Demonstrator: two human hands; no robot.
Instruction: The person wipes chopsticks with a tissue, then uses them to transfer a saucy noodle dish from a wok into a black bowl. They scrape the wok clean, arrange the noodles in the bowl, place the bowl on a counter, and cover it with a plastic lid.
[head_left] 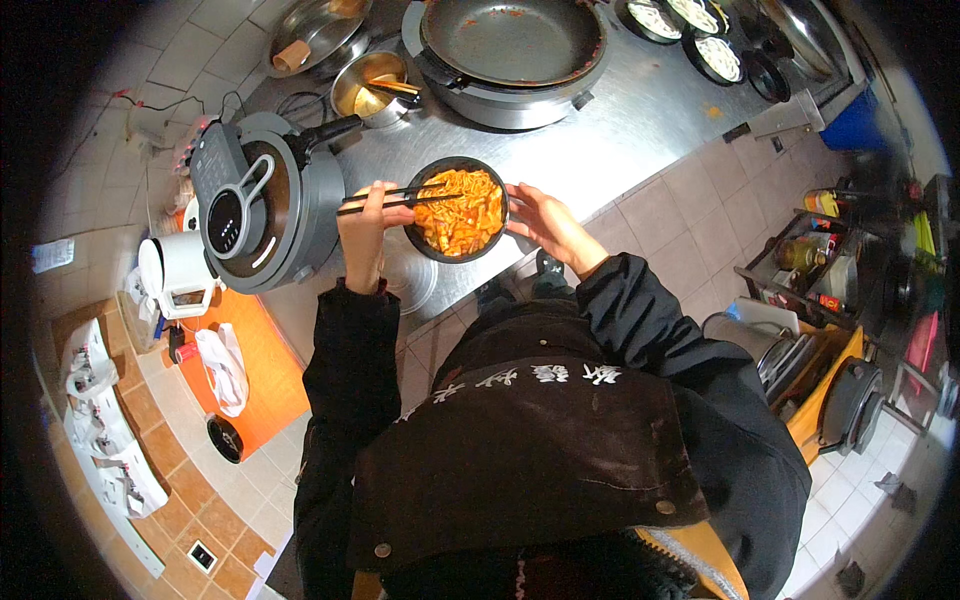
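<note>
The smooth, reflective steel counter (640, 115) extended beneath a round, dark-rimmed bowl (413, 235) near its front edge; whether the bowl rested or was lifted could not be determined. Glossy orange-red food (460, 215) in irregular strands filled it. The right hand (545, 222), reaching inward, had its fingers spread at the bowl's right rim. The left hand (366, 228), raised opposite, pinched straight, slim black chopsticks (432, 190) angled over the food.
</note>
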